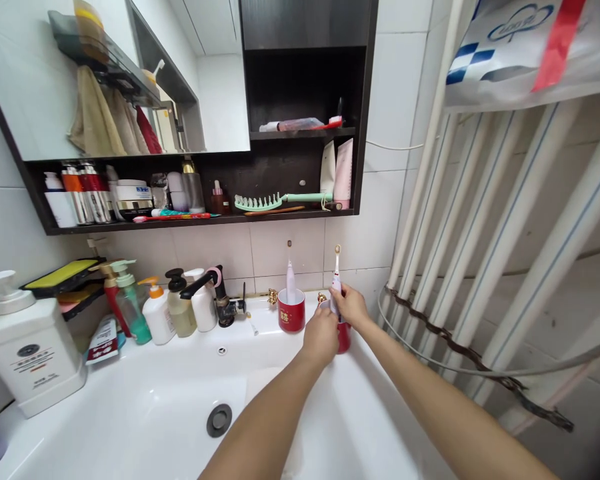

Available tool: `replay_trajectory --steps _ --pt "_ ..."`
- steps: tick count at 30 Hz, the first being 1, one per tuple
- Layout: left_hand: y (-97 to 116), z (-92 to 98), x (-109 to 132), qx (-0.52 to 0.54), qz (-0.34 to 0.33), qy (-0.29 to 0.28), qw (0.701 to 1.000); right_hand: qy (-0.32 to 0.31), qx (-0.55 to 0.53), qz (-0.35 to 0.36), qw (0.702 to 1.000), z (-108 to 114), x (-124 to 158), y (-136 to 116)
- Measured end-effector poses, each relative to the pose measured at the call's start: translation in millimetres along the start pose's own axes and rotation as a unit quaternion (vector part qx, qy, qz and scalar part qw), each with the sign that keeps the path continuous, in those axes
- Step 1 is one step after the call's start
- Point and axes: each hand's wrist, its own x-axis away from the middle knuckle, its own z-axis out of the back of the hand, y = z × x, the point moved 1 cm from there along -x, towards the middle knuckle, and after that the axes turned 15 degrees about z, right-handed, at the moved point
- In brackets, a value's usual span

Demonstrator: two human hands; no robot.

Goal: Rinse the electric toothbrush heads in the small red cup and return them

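Observation:
Both of my arms reach out to the back right corner of a white sink [155,393]. My left hand [320,337] is wrapped round a red cup [344,337] that stands on the sink's rim. My right hand [350,305] pinches the handle of an electric toothbrush [337,273], which stands upright in that cup with its head up. Just to the left stands a second red cup [291,311] with another electric toothbrush [291,277] upright in it.
A black tap [215,293] and several pump bottles [150,307] line the sink's back edge, with a large white dispenser [27,347] at the left. A dark shelf [205,219] above holds bottles, a green comb and tubes. White radiator pipes [480,233] fill the right side.

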Motion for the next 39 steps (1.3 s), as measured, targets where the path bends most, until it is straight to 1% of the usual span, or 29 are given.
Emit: replay_trajectory --steps 3,6,9,11,14,16,18,20,22,25,27,29,31,34,39 --pt "-2 -6.4 -16 -0.012 0.000 0.010 1.000 0.000 0.006 -0.002 1.000 -10 -13 10" --pt "-5 -8.5 -26 -0.023 0.002 0.023 0.999 -0.003 0.007 -0.002 1.000 -19 -25 17" --pt "-13 -2.6 -28 -0.035 0.006 0.045 0.998 -0.009 -0.002 0.001 1.000 -27 -31 21" --pt "-24 5.2 -27 -0.045 0.019 0.068 0.997 -0.013 -0.013 0.003 1.000 -30 -33 23" --pt "-45 17.0 -25 -0.064 0.057 0.082 0.993 -0.002 -0.027 -0.002 1.000 -28 -31 23" --pt "-57 22.3 -24 -0.074 0.077 0.070 0.992 0.025 -0.028 -0.010 0.999 -22 -28 18" --pt "-65 25.5 -19 -0.078 0.087 0.054 0.992 0.063 -0.027 -0.008 0.998 -15 -23 6" --pt "-68 27.7 -8 -0.077 0.090 0.044 0.992 0.089 -0.034 0.014 0.995 -12 -15 -12" --pt "-68 29.7 9 -0.074 0.093 0.040 0.992 0.075 -0.087 0.023 0.993 -16 -3 -32" --pt "-66 32.3 43 -0.069 0.105 0.035 0.992 0.005 -0.190 -0.014 0.982 -34 18 -57" --pt "-65 33.5 66 -0.066 0.114 0.029 0.991 -0.040 -0.226 -0.029 0.973 -48 34 -70" --pt "-65 34.1 86 -0.061 0.127 0.021 0.990 -0.079 -0.251 -0.017 0.965 -59 48 -81" --pt "-66 34.2 103 -0.054 0.141 0.017 0.988 -0.108 -0.275 -0.001 0.956 -66 61 -90" --pt "-69 33.1 119 -0.042 0.162 0.014 0.986 -0.117 -0.293 0.010 0.949 -67 77 -102" --pt "-75 27.5 135 -0.023 0.186 0.003 0.982 -0.090 -0.302 0.003 0.949 -62 92 -109"
